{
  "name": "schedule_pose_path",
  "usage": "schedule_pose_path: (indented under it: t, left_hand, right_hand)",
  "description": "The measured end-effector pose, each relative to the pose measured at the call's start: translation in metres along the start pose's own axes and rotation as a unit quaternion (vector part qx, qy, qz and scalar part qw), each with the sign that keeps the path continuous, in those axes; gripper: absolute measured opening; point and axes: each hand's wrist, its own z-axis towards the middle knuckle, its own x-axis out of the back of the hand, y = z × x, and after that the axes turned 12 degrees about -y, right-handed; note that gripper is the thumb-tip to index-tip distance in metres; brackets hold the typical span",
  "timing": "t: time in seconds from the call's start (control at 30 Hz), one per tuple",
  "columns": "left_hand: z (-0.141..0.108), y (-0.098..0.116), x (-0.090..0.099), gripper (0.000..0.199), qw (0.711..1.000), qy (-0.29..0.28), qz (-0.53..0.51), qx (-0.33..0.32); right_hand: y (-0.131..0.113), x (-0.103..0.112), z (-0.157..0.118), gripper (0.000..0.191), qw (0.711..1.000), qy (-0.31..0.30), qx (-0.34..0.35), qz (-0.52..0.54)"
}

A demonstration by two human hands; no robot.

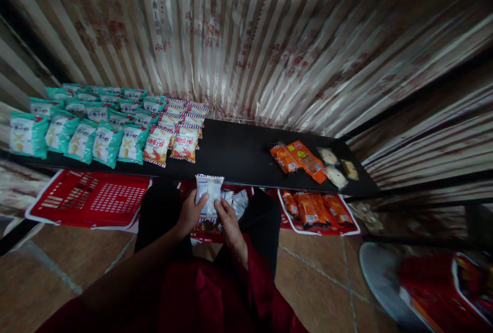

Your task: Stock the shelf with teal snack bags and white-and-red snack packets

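Note:
A small snack bag (210,191) with a striped top edge is held upright between my two hands, its printed back facing me. My left hand (192,209) grips its left side, thumb across the front. On the opposite side my right hand (229,217) closes on the lower right edge. Below it, between my knees, a red basket (202,238) contains more white snack bags (241,202). Ahead on the black table, orange-and-white snack bags (185,143) with the same striped edges stand in rows, beside rows of teal snack bags (103,143).
Orange packets (308,161) and small pale packs (336,176) lie on the right of the black table (239,150). Under it are a red basket (111,202) at left and a basket of orange packets (318,209) at right. A striped curtain (231,40) hangs behind.

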Motion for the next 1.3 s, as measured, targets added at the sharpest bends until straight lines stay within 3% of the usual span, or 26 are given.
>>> schedule_pose_path:
  t: [0.27,0.43,0.57,0.8,1.1,1.3]
  left_hand:
    - [0.001,-0.002,0.005,0.048,0.999,-0.003,-0.032,0.011]
    - [0.002,-0.006,0.007,0.051,0.998,-0.015,-0.047,0.028]
    - [0.002,-0.004,0.010,0.051,0.999,-0.019,-0.042,0.029]
    - [0.003,-0.009,0.017,0.048,0.998,-0.051,-0.027,0.009]
    - [0.003,-0.015,0.021,0.049,0.995,-0.086,-0.045,0.008]
    - [0.006,-0.016,0.022,0.047,0.997,-0.073,-0.008,-0.004]
  right_hand:
    - [0.009,0.001,0.005,0.041,0.998,-0.013,0.013,0.053]
    - [0.011,0.002,0.007,0.035,0.997,0.019,-0.001,0.072]
    - [0.011,0.005,0.010,0.041,0.998,0.047,-0.006,0.052]
    - [0.007,0.003,0.014,0.055,0.999,0.004,-0.038,0.010]
    - [0.012,-0.001,0.019,0.047,0.998,0.012,-0.047,0.033]
    - [0.017,-0.001,0.022,0.047,0.998,0.043,-0.041,0.034]
